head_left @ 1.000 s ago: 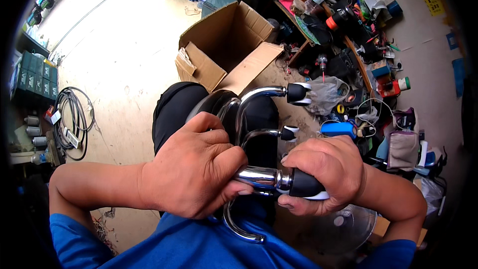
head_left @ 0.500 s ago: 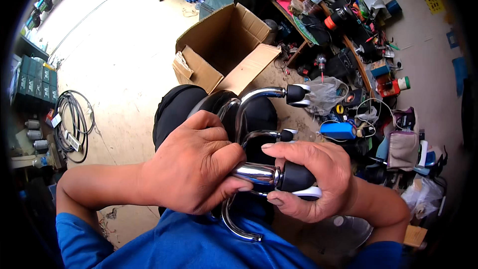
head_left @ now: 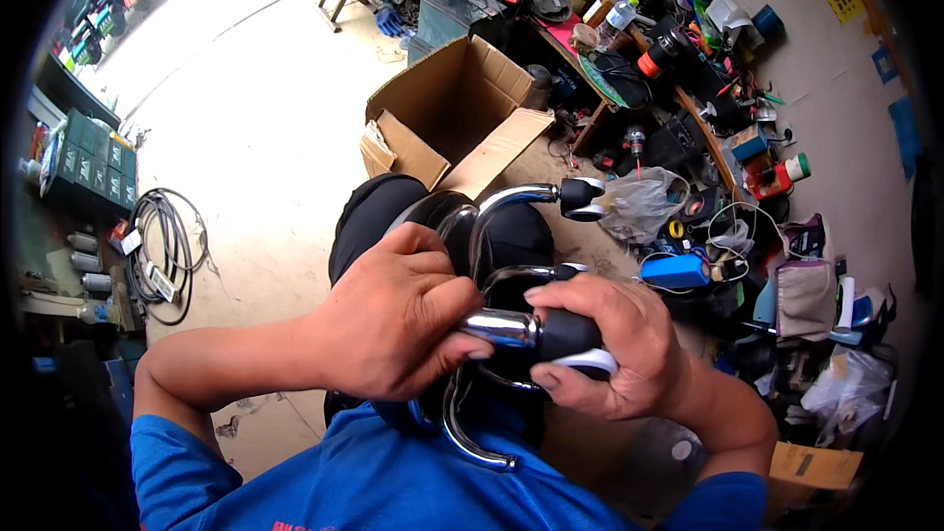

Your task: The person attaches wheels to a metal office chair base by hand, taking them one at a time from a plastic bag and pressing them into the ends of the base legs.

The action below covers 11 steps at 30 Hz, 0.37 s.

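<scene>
A chrome base with curved tubular legs rests on my lap. My left hand (head_left: 398, 320) is closed round one shiny leg (head_left: 503, 326), its thumb along the near side. At that leg's end sits a black caster (head_left: 572, 332) with a white-edged wheel; my right hand (head_left: 624, 344) wraps it between thumb and fingers. Another leg curves away on the far side, ending in a similar caster (head_left: 581, 199). Between them a third caster (head_left: 570, 269) is partly hidden by my right hand. Toward my body, a bent leg (head_left: 482, 452) shows a bare end without a caster.
Beyond my knees stands an open cardboard box (head_left: 442, 103). A coiled black cable (head_left: 162, 256) lies on the floor at left, near stacked dark green boxes (head_left: 93, 162). Cluttered tools and parts fill the right side, including a blue pack (head_left: 676, 270) and a plastic bag (head_left: 644, 205).
The caster in my right hand now sits closer against the tube end, and that hand has shifted slightly left. My left hand keeps its hold. The whole view has shifted a little.
</scene>
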### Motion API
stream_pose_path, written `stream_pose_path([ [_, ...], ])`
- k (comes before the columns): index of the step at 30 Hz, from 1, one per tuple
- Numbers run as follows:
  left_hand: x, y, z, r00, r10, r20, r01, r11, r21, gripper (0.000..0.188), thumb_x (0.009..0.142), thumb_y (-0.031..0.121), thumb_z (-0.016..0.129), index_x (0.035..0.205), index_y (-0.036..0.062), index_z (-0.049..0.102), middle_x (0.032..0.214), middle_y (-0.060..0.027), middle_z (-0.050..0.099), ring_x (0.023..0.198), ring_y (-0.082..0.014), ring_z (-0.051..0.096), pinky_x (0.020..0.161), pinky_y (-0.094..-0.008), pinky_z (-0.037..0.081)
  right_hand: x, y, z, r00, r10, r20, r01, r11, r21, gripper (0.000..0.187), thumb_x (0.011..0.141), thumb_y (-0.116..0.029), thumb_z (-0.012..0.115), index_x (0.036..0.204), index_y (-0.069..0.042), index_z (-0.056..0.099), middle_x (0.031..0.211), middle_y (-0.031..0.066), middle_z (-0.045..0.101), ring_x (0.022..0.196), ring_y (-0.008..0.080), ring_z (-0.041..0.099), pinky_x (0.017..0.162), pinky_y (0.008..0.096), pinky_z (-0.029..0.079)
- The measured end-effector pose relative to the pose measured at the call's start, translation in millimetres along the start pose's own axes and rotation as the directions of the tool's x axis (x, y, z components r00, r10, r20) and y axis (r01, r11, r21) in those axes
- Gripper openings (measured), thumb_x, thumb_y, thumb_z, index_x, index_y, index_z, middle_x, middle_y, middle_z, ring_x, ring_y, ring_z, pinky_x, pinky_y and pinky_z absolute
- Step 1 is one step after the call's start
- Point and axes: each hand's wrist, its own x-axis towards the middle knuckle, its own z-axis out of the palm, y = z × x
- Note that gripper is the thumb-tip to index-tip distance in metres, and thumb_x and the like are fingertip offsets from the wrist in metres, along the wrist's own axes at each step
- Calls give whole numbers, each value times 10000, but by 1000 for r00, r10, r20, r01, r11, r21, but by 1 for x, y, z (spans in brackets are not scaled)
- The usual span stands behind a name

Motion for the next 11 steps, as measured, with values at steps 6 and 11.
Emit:
stream_pose_path([
  [6,-7,-12,-8,999,-20,-30,20,1000,-18,357,1051,415,709,1006,61,704,820,-119,672,825,-338,678,972,-482,495,9,-4,5,992,71,-109,-55,989,141,593,898,-210,934,1375,2,652,1124,196,778,946,313,810,809,381,638],
  [11,-26,-22,-4,988,-36,-150,44,998,50,562,1006,619,722,1064,60,727,1030,-151,756,1114,-346,717,1147,-533,451,-40,10,-9,908,419,-29,-347,788,508,890,860,-258,1001,1582,-16,539,1305,188,780,1077,346,809,910,356,649],
])
